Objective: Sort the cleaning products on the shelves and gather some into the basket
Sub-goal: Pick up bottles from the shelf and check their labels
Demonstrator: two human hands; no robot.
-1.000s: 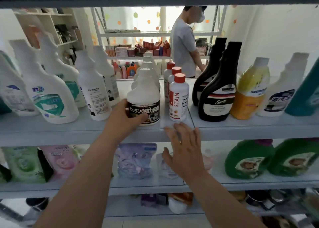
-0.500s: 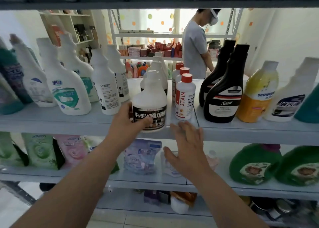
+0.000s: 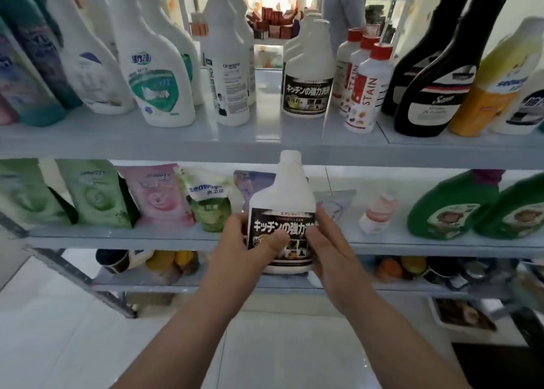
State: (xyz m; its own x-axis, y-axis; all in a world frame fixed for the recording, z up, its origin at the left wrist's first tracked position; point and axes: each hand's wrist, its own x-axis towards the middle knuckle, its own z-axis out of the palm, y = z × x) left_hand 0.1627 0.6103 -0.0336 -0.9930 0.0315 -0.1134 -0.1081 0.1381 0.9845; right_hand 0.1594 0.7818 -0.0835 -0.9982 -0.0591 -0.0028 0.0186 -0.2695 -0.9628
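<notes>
Left hand (image 3: 250,241) and right hand (image 3: 332,250) both grip the white cleaner bottle (image 3: 282,200), upright, in front of the middle shelf (image 3: 117,241); I see an identical bottle (image 3: 307,73) standing on the upper shelf (image 3: 147,144).

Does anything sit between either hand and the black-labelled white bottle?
Nothing visible does. The left hand and right hand both grip the white bottle directly, in front of the shelves.
</notes>
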